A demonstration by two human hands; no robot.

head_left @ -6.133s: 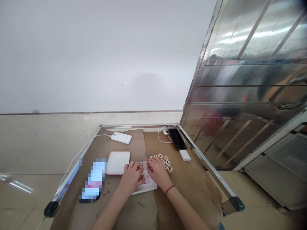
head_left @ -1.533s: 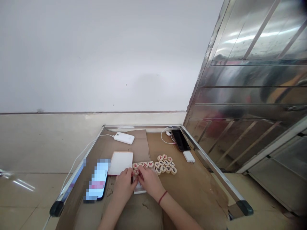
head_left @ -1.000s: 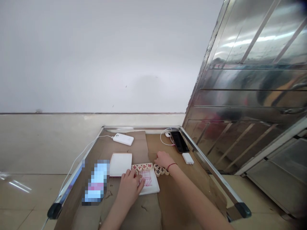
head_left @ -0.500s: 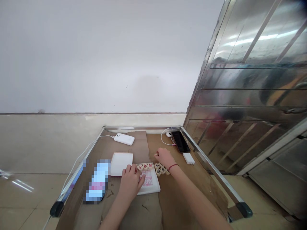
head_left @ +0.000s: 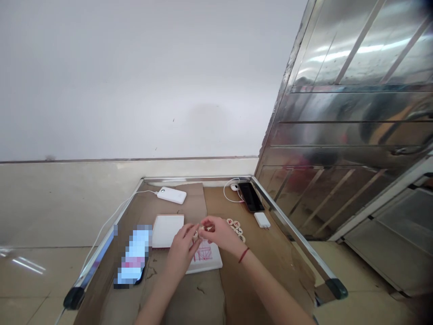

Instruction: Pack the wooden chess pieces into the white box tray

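Observation:
Over the far part of a white box tray [head_left: 216, 264] with a red-lined board sheet, my two hands meet. My right hand [head_left: 223, 234], a red band on its wrist, is closed in a pinch on a round wooden Chinese chess piece [head_left: 202, 228]. My left hand [head_left: 181, 246] curls its fingers and thumb round a piece [head_left: 195, 234] at the tray's far left; its fingertips are partly hidden. Several loose Chinese chess pieces [head_left: 238, 230], some with red and some with black characters, lie on the cardboard right of my right hand. The row in the tray is mostly covered.
A white box lid [head_left: 168, 230] lies left of the tray. Nearer the left rail is a lit phone [head_left: 133, 255]. A white power bank [head_left: 171, 195] with a cable, a dark phone [head_left: 251, 197] and a white charger [head_left: 262, 220] lie farther back. Metal rails [head_left: 287, 228] edge the cardboard-covered table.
My right hand has moved left from beyond the loose pieces to the tray, beside my left hand. More loose pieces show where it was. The view has shifted slightly.

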